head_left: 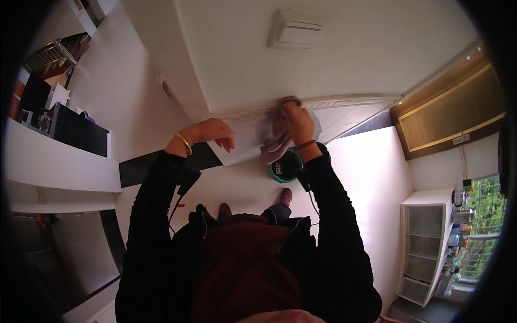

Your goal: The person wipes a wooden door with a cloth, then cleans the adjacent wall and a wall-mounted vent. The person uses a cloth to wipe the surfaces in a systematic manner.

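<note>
Reaching up toward the base of the white wall, your right hand (297, 123) grips a greyish-pink cloth (274, 141), fingers closed over its upper part and pressing it against the white moulding strip (350, 100) that runs along the foot of the wall. The cloth hangs loose below your knuckles, its lower corner drooping over the rim of a teal round container (284, 167) that sits just beside your right wrist. A thin reddish band circles that wrist.

Your left hand (212, 132) lies open, palm down and fingers spread slightly, resting flat on the pale surface just to the left of the cloth; it holds nothing. A gold bangle (183, 142) sits on that wrist, at the edge of the black sleeve.

Both forearms are in black sleeves, and a dark cable trails from each one. Below them you see your dark red top and, between your arms, your two feet on the white floor (366, 172).

Off to your left stands a white shelf unit (59, 161) with dark boxes on top. To your right stands a white cabinet with frosted doors (423, 242), next to a window with greenery outside. A white vent plate (296, 29) is fixed to the wall above your hands.
</note>
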Demonstrator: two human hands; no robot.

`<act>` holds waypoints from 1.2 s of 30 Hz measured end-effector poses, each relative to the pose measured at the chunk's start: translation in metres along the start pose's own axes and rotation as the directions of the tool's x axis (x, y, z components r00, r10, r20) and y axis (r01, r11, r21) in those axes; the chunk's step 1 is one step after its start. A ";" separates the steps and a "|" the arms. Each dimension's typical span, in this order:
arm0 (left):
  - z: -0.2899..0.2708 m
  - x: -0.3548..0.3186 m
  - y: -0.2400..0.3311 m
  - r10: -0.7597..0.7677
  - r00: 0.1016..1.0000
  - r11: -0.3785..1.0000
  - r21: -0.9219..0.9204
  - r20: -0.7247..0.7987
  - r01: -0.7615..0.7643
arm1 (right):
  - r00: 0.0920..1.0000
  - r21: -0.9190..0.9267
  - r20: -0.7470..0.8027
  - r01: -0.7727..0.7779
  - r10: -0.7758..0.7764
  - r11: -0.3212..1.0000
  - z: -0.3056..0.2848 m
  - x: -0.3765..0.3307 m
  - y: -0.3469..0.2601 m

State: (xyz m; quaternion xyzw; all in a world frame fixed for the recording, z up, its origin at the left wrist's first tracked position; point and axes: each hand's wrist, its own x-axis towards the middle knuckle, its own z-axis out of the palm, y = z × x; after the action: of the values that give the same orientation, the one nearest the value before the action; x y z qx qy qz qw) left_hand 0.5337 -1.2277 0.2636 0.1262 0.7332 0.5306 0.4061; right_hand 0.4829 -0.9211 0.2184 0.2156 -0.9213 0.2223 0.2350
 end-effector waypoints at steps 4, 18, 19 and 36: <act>0.031 0.056 0.022 -0.017 0.999 0.997 -0.081 -0.035 0.015 | 0.991 0.032 -0.136 0.004 0.000 0.999 -0.038 0.004 0.110; 0.117 0.154 0.072 -0.160 0.970 0.976 -0.180 -0.185 0.126 | 0.993 0.242 -0.006 0.114 -0.116 0.963 -0.097 0.027 0.180; 0.117 0.157 0.075 -0.161 0.972 0.981 -0.139 -0.170 0.138 | 0.986 0.291 0.005 0.158 -0.166 0.944 -0.085 0.025 0.151; 0.120 0.200 0.089 -0.155 0.969 0.986 -0.087 -0.194 0.141 | 0.942 0.253 0.165 -0.328 0.293 0.910 -0.118 0.010 0.290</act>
State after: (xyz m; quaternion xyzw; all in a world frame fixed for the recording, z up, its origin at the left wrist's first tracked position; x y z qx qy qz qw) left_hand 0.4722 -0.9871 0.2373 0.0023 0.7580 0.5350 0.3730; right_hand 0.3695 -0.6294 0.2277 0.1103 -0.9163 0.3698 0.1066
